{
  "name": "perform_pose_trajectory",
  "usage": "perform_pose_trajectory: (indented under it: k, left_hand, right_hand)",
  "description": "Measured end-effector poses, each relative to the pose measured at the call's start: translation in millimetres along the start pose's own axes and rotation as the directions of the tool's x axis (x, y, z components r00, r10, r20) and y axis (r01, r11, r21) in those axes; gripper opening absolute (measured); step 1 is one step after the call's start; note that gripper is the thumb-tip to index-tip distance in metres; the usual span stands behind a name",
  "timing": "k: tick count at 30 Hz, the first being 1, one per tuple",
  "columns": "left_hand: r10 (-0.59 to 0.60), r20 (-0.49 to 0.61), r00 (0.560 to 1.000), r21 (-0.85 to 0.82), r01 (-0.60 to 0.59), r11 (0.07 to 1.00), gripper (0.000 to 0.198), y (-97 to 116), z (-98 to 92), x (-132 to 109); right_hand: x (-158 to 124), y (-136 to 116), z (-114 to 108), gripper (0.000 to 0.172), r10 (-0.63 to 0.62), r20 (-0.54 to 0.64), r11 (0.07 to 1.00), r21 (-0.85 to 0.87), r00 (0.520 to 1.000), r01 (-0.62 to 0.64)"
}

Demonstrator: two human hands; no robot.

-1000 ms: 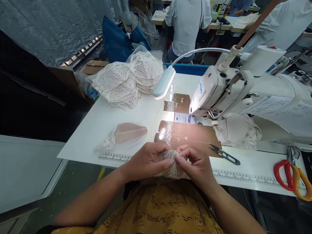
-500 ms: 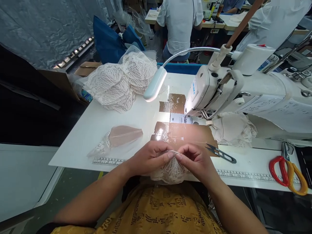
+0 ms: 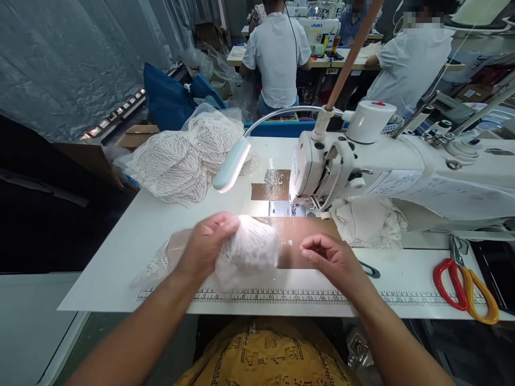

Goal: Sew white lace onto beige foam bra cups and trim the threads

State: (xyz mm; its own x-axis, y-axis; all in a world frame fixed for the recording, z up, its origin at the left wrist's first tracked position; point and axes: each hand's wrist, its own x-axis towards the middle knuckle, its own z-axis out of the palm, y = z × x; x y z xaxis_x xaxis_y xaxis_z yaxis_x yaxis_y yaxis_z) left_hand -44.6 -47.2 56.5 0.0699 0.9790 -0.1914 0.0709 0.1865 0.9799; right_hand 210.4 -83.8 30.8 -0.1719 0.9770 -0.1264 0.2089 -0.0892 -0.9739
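Observation:
A white lace piece [image 3: 249,252], slightly blurred, hangs from my left hand [image 3: 213,236], whose thumb and fingers pinch its upper left edge. To the right, apart from the lace, my right hand [image 3: 325,257] hovers over the brown-covered work surface with its fingers curled together; whether anything small is between the fingertips is hidden. Behind my left hand, another lace piece with a beige panel [image 3: 177,246] lies on the table. The white sewing machine [image 3: 317,171] stands beyond my right hand, and black thread snips [image 3: 370,269] lie partly hidden behind that hand.
A large lace pile [image 3: 173,163] sits at the back left, beside a lamp [image 3: 233,163]. More fabric [image 3: 370,220] lies under the machine arm. Scissors [image 3: 462,284] rest at the right, and a ruler strip [image 3: 277,296] follows the front edge. People in white shirts sit beyond.
My hands have separated. My left hand has moved left and up with the lace piece, while my right hand has let go of it. The camera view has shifted.

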Motion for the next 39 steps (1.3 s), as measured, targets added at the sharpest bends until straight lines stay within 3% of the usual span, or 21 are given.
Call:
perform_pose_trajectory:
  k: [1,2,3,4,6,8,11,13,16,20,23,27,31,39]
  left_hand:
    - [0.149,-0.104,0.983,0.171,-0.13,0.977,0.025,6.5,-4.4,7.0]
    - [0.302,-0.137,0.944,0.359,-0.236,0.903,0.023,10.7,-5.4,14.7]
    - [0.436,-0.098,0.895,0.532,-0.323,0.783,0.023,12.1,-2.3,22.8]
    - [0.522,0.007,0.853,0.668,-0.392,0.632,0.024,10.2,5.2,30.8]
    - [0.54,0.3,0.786,0.802,-0.515,0.303,0.024,-1.7,30.6,44.7]
    - [0.358,0.512,0.781,0.822,-0.566,0.061,0.023,-19.0,62.0,52.1]
    - [0.29,0.574,0.765,0.794,-0.607,0.031,0.026,-36.5,97.0,47.4]
    - [0.267,0.599,0.755,0.778,-0.628,0.029,0.027,-35.5,103.3,38.8]
    - [0.214,0.636,0.742,0.74,-0.665,0.105,0.03,-19.7,90.6,31.7]
    - [0.222,0.679,0.699,0.596,-0.703,0.389,0.031,-6.8,65.3,41.4]
    - [0.328,0.669,0.667,0.569,-0.744,0.35,0.029,-19.2,58.7,54.4]
    - [0.434,0.649,0.624,0.583,-0.775,0.243,0.032,-41.7,60.6,71.2]
    - [0.488,0.666,0.565,0.519,-0.82,0.241,0.031,-49.3,61.5,86.0]
    - [0.502,0.682,0.532,0.496,-0.841,0.217,0.029,-50.9,57.8,97.7]
  right_hand:
    - [0.4,-0.9,-6.6,0.016,-0.008,-0.027,0.998,-0.058,1.0,0.006]
    - [1.4,-2.4,-12.4,0.015,-0.019,-0.042,0.992,-0.123,0.999,0.014]
    - [3.3,-4.5,-17.2,0.014,-0.036,-0.046,0.98,-0.196,0.998,0.027]
    - [6.1,-7.0,-20.9,0.014,-0.056,-0.04,0.961,-0.272,0.998,0.043]
    - [14.5,-11.5,-24.7,0.015,-0.097,-0.012,0.903,-0.421,0.995,0.083]
    - [25.1,-13.8,-24.4,0.017,-0.129,0.02,0.832,-0.542,0.991,0.119]
    - [39.1,-10.0,-18.0,0.023,-0.15,0.056,0.736,-0.661,0.987,0.149]
    - [44.2,-3.7,-11.2,0.025,-0.165,0.093,0.678,-0.713,0.982,0.181]
    - [45.3,5.5,-1.1,0.025,-0.178,0.168,0.547,-0.802,0.97,0.239]
    - [42.5,9.3,6.4,0.027,-0.141,0.198,0.336,-0.912,0.97,0.235]
    - [44.1,8.0,8.7,0.035,-0.107,0.176,0.248,-0.948,0.979,0.197]
    - [50.7,7.6,10.2,0.041,-0.078,0.135,0.209,-0.966,0.988,0.149]
    - [54.6,10.5,9.9,0.043,-0.113,0.083,0.219,-0.97,0.99,0.106]
    - [56.4,17.7,10.4,0.044,-0.183,0.059,0.213,-0.972,0.981,0.098]
